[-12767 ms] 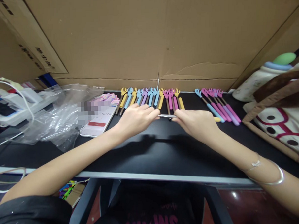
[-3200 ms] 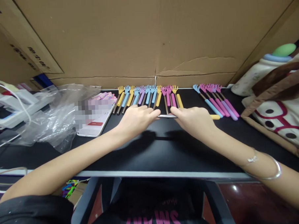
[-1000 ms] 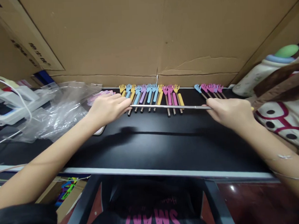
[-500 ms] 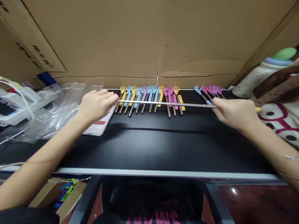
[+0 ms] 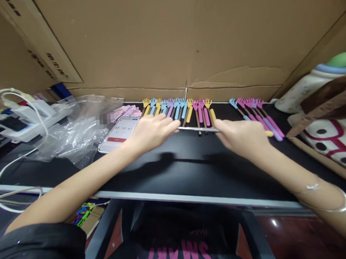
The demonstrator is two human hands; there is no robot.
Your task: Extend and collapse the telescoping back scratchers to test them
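Between my hands, above the black desk, a telescopic back scratcher (image 5: 198,129) lies level, its metal rod showing. My left hand (image 5: 154,131) is closed round its left end and hides that end. Around the other end my right hand (image 5: 242,136) is closed, with a yellow tip (image 5: 269,133) sticking out past it. Behind my hands lies a row of back scratchers (image 5: 177,106) with small claw heads in yellow, blue, purple and pink. A second group of back scratchers (image 5: 260,116), with one blue head and several pink or purple ones, lies to the right.
A phone (image 5: 117,132) with a running timer lies on the desk (image 5: 175,179) by my left forearm. Clear plastic bags (image 5: 78,126) and a white power strip (image 5: 32,120) with cables are at left. A bottle (image 5: 305,87) and a cloth bag (image 5: 328,134) stand at right. Cardboard (image 5: 157,42) walls the back.
My hands have come closer together, the left moving right and the right moving left. The visible length of rod between them is much shorter. The view has shifted slightly.
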